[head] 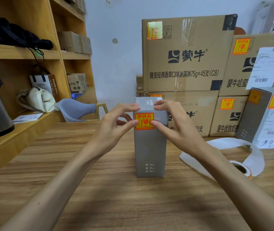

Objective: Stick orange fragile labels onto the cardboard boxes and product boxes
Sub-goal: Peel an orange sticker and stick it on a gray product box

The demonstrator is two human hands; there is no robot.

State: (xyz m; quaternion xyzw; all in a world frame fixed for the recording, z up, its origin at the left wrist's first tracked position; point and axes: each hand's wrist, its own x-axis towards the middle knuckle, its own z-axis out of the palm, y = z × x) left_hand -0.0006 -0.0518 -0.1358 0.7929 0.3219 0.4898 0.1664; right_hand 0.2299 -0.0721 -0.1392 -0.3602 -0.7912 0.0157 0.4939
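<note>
Orange fragile label (144,121) pressed onto grey product box (150,147) under both thumbs, grips otherwise unclamped; uneven pressure risks wrinkles, toppling.

Both bare forearms run up from the lower corners of the frame and converge at centre. Left hand (116,120): fingers curled, thumb tip pressed forward, index reaching upward. Right hand (174,122): mirrored pose, thumb pointing inward toward the left thumb, fingertips arched above. Wrists slightly cocked, palms facing each other.
</note>
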